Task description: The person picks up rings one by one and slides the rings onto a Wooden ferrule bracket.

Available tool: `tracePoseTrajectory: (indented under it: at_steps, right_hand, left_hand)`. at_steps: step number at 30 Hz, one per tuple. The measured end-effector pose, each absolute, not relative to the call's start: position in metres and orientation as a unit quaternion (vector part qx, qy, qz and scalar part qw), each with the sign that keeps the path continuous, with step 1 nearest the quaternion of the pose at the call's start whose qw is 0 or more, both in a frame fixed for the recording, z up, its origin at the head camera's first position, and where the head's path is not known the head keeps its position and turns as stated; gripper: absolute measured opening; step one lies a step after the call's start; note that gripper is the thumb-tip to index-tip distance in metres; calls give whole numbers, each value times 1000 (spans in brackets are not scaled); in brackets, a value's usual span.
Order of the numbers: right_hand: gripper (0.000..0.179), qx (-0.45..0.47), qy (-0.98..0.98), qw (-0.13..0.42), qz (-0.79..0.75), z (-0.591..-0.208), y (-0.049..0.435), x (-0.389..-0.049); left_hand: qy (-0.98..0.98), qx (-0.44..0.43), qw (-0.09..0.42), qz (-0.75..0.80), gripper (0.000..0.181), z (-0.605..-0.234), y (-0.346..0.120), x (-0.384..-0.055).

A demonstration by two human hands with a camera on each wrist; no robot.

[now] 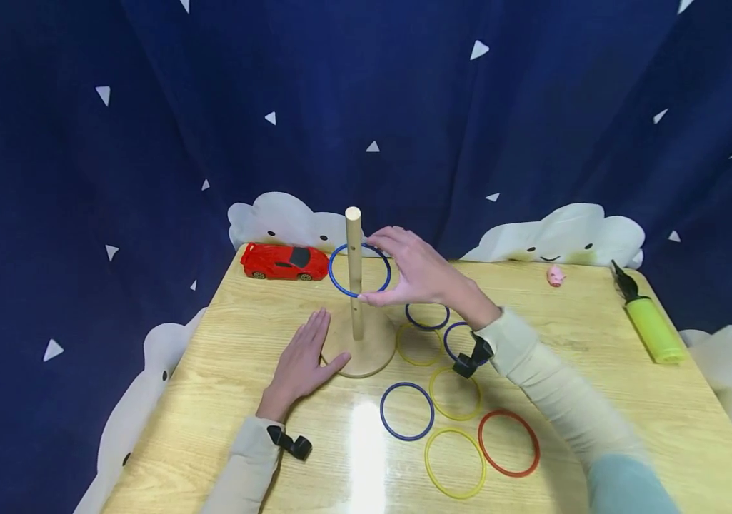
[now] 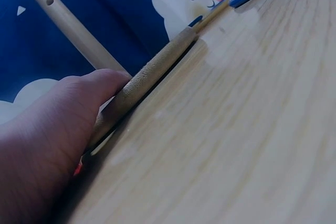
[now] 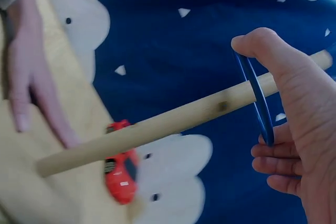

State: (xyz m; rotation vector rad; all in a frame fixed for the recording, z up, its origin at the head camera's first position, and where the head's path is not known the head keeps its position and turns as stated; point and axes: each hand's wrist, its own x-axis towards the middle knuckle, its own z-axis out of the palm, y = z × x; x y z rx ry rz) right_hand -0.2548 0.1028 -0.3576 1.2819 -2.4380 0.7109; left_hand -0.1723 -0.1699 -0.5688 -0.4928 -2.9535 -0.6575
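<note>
A wooden peg [image 1: 354, 250] rises from a round wooden base [image 1: 372, 353]. My right hand [image 1: 413, 271] pinches a blue ring [image 1: 330, 273] between thumb and fingers. In the right wrist view the peg passes through this ring [image 3: 265, 111], which hangs around its upper part. My left hand [image 1: 301, 360] rests on the left side of the base with fingers straight; in the left wrist view its thumb lies over the base's edge [image 2: 149, 74]. On the table right of the base lie blue rings [image 1: 382, 407], yellow rings [image 1: 426, 457] and one red ring [image 1: 515, 475].
A red toy car [image 1: 284, 262] stands at the table's back left, close to the base. Toward the back right are a small pink pig figure [image 1: 555, 275] and a yellow-green pump [image 1: 655, 332] with a black nozzle. A dark blue curtain [image 1: 314, 93] hangs behind the table [image 1: 186, 428].
</note>
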Motion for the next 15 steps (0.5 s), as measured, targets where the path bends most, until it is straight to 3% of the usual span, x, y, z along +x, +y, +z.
tracePoseTrajectory:
  at_steps: [15]
  right_hand:
    - [92, 412, -875, 110, 230, -462, 96, -248]
  left_hand:
    - [-964, -158, 42, -211, 103, -572, -171, -174]
